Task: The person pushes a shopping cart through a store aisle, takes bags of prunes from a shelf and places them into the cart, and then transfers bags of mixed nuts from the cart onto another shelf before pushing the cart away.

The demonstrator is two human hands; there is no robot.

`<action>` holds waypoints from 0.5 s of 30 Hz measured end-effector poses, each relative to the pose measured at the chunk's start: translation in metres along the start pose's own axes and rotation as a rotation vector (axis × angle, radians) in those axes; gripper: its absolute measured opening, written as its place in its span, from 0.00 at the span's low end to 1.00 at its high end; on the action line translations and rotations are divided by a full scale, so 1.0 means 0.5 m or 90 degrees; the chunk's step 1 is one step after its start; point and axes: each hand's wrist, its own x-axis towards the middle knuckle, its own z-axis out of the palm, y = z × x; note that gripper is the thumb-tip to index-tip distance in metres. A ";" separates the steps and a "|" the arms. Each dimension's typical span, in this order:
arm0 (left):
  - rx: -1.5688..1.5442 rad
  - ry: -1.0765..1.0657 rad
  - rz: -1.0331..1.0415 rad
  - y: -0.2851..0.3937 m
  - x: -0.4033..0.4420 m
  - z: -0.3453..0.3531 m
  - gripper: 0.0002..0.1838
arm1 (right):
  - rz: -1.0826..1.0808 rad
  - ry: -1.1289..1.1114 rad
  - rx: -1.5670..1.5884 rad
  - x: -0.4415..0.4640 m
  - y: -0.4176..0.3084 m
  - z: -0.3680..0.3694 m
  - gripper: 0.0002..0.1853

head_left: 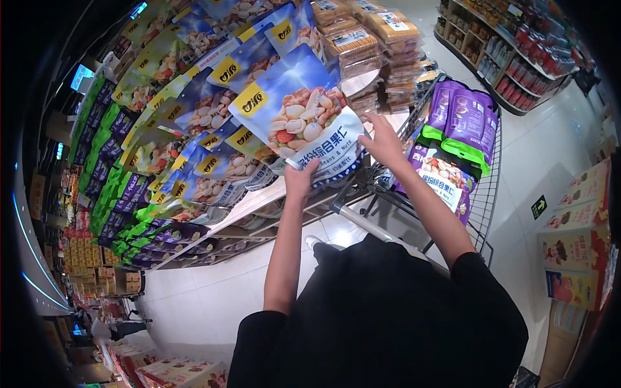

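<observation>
A blue and white bag of mixed nuts (301, 113) is held up in front of the display of similar bags. My left hand (301, 178) grips its lower left corner, with the thumb on the front. At the lower right edge, my right hand (381, 139) pinches the same bag. Close behind it, more blue nut bags (217, 110) stand in rows on the shelf. To the right of my right arm, purple and green bags (462, 119) and another nut bag (440, 174) lie in a wire shopping cart (493, 194).
Packs of biscuits (352, 42) are stacked beyond the bag. Green and purple packages (116, 194) fill the display's left end. The cart handle (369, 223) crosses in front of my body. Cartons (576, 239) stand at the right, and a curved drinks shelf (511, 58) at the upper right.
</observation>
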 end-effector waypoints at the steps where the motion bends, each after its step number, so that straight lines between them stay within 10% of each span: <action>1: 0.015 0.037 0.038 -0.007 0.014 -0.006 0.18 | 0.154 -0.099 -0.043 0.004 -0.018 0.002 0.37; 4: 0.044 0.083 0.079 -0.048 0.064 -0.021 0.16 | 0.291 -0.289 0.154 0.022 -0.021 0.064 0.41; 12: 0.123 0.008 0.131 -0.130 0.181 -0.059 0.17 | 0.387 -0.247 0.431 0.037 0.052 0.252 0.44; 15: 0.182 0.132 -0.060 -0.158 0.199 -0.057 0.19 | 0.586 -0.289 0.544 0.039 0.029 0.218 0.44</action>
